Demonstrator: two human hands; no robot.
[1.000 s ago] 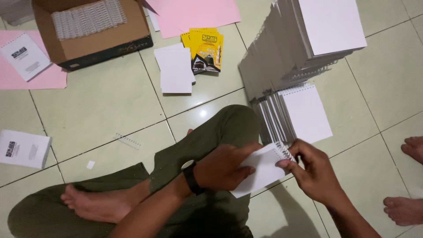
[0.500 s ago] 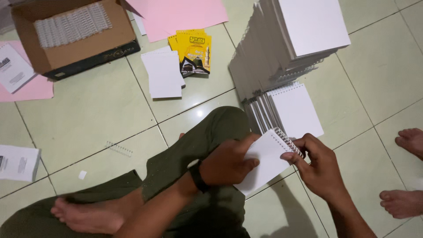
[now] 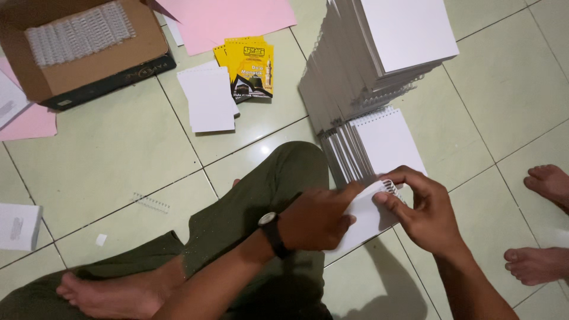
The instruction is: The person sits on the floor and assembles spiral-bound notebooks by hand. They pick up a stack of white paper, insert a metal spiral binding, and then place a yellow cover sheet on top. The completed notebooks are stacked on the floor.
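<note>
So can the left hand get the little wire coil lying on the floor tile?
Probably yes: the left hand presses the white booklet, but the bare floor around the wire coil leaves the way free.

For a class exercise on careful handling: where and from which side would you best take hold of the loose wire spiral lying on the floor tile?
The loose wire spiral lies flat and alone on the tile floor, left of the knee, slightly slanted. It is probably best pinched at mid-length, from above, fingertips on either long side. It is thin and low, so an end grip would likely let it swing.
</note>
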